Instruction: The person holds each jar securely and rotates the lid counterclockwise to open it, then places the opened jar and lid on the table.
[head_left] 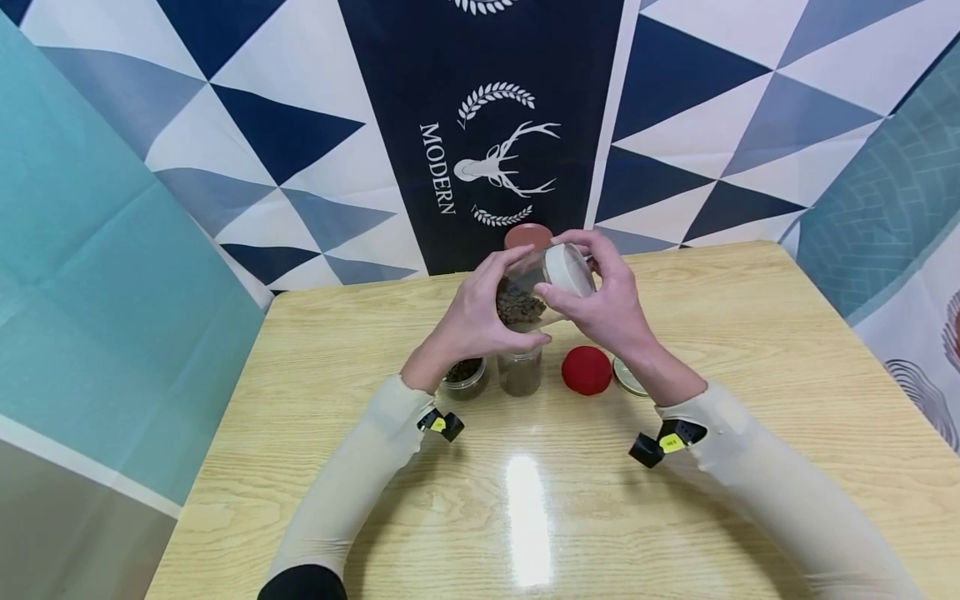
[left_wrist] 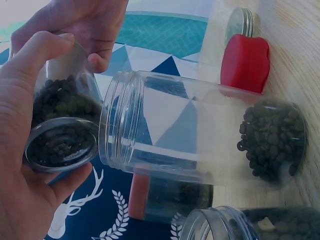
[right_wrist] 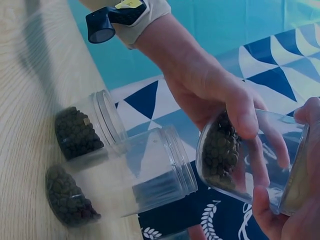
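- A clear, smooth-walled jar [head_left: 519, 307], rounded at its base, is hanging tilted in the air above the table, just over the mouth of a taller jar; small, dark, pebbly pieces are lying heaped toward its base.
- A white, disc-shaped lid [head_left: 568, 271] is covering the held jar's upper end, facing up toward the right.
- The left hand [head_left: 478, 310] is gripping the jar's body, its thumb and fingers lying on opposite sides of the clear wall.
- The right hand [head_left: 604, 300] is gripping the lid end, thumb on one side and fingers on the other.
- Below, the taller cylindrical jar [head_left: 520, 377] is standing upright and uncovered, its ridged neck showing; dark, rounded pieces are filling only its bottom.
- Just beside it, a shorter see-through jar [head_left: 465, 385] is standing uncovered, holding similar dark pieces and one pale fleck.
- A matt red lid [head_left: 587, 371] is lying to the right, near a round, silvery-rimmed lid [head_left: 627, 378].
- Behind the hands, a jar with a dull pink top [head_left: 528, 236] is standing.
- Glossy, pale wood grain is running across the table [head_left: 375, 525].
- A lightly creased cloth [head_left: 315, 125] is hanging behind, showing blue, grey and white triangles.
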